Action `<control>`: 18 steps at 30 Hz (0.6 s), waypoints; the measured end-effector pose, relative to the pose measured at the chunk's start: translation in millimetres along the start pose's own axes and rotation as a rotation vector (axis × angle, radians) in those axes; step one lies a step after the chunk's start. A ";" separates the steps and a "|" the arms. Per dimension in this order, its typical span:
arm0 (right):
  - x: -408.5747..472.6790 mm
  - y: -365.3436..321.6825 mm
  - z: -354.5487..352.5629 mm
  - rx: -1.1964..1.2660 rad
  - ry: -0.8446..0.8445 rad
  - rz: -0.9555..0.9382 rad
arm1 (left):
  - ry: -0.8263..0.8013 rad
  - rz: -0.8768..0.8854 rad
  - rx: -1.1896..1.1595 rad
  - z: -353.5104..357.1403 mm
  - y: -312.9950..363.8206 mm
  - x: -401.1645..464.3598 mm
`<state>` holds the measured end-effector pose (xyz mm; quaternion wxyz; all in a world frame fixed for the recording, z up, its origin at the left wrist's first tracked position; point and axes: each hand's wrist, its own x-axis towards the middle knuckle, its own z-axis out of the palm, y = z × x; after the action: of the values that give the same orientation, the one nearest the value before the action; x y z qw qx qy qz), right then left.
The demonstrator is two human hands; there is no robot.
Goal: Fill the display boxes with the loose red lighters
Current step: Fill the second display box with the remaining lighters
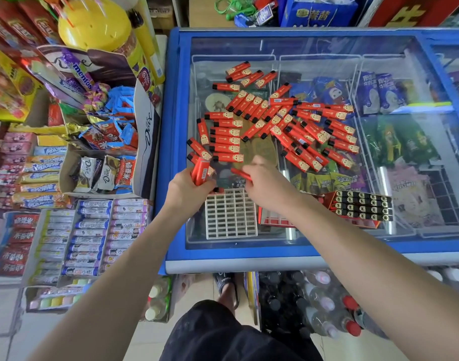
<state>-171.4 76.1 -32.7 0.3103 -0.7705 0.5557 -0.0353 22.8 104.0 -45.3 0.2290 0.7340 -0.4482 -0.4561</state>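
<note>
Over a glass freezer lid [301, 48] strewn with loose red lighters [283, 126], the left hand [186, 188] clutches a small bundle, the right hand [262, 186] pinches one above an empty white grid tray [231, 214]; light, stiff, likely slick, best pinched mid-body.

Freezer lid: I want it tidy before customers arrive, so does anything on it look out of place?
Yes. Dozens of loose red lighters lie scattered at all angles across the glass freezer lid. The white grid tray nearest the person looks empty. The left hand grips a few lighters.
</note>
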 end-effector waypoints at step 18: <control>2.7 0.6 30.9 0.137 0.122 0.018 | 0.075 0.115 0.183 7.5 -5.8 4.2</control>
<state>-158.5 87.2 -58.6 0.3282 -0.7389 0.5766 -0.1177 19.6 103.9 -55.2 0.2036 0.7414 -0.5205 -0.3714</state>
